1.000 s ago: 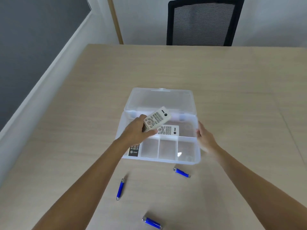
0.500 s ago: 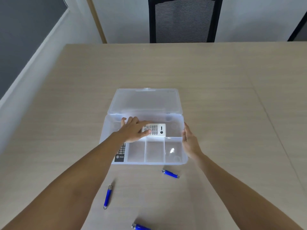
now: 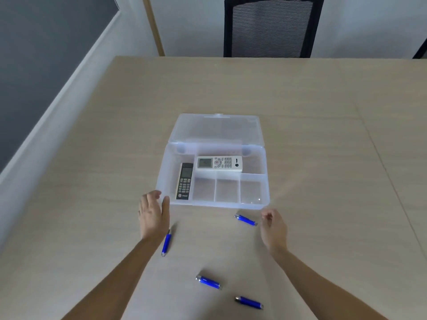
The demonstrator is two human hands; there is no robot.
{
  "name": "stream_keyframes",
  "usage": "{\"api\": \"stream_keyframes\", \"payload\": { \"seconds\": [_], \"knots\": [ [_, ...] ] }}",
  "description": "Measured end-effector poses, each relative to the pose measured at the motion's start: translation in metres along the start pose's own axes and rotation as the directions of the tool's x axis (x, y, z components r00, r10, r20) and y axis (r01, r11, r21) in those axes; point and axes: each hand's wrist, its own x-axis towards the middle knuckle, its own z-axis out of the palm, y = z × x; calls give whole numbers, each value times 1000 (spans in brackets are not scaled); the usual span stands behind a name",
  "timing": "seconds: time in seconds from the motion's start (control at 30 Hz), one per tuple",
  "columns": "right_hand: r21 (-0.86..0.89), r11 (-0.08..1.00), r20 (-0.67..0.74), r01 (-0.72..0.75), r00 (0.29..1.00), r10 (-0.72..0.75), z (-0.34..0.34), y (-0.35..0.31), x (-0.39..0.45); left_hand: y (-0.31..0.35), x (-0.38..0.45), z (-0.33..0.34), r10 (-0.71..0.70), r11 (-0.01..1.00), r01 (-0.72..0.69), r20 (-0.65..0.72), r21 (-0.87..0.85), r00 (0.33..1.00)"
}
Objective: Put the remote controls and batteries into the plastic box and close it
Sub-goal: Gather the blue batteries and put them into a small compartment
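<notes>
A clear plastic box (image 3: 266, 181) sits mid-table with its lid (image 3: 217, 128) swung open at the back. A white remote (image 3: 219, 163) lies across the rear compartment. A dark-faced remote (image 3: 184, 181) lies lengthwise in the left compartment. Several blue batteries lie on the table in front: one (image 3: 246, 220) by the box's front right corner, one (image 3: 166, 243) beside my left wrist, one (image 3: 209, 282) nearer me, one (image 3: 249, 302) nearest. My left hand (image 3: 152, 213) hovers open at the box's front left corner. My right hand (image 3: 273, 227) is loosely curled, empty, just right of the first battery.
The wooden table (image 3: 300, 100) stretches wide on all sides of the box. A black mesh chair (image 3: 270, 26) stands behind the far edge. A wall with a dark panel (image 3: 34, 54) runs along the left.
My left hand let go of the white remote inside the box and pulled back to the front left corner. My right hand left the box's right side and came toward me.
</notes>
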Motion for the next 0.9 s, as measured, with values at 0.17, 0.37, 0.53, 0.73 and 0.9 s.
{"api": "stream_keyframes", "payload": {
  "seconds": [0.17,0.37,0.53,0.73,0.9],
  "knots": [
    [-443,857,252,263,954,-162,18,-4,-7,-35,-59,7,-166,963,122,174,239,971],
    [-610,671,549,422,835,-27,13,-22,-18,-35,-77,10,-171,952,14,491,307,854],
    [-435,751,699,497,712,-66,-27,-5,-76,-11,-124,3,182,953,-301,714,42,676],
    [-540,602,761,589,646,50,-42,38,-117,-31,-146,22,355,655,-740,802,153,481],
    [-593,574,726,565,684,77,-35,39,-126,-17,-140,22,425,698,-701,701,150,573]
  ]
}}
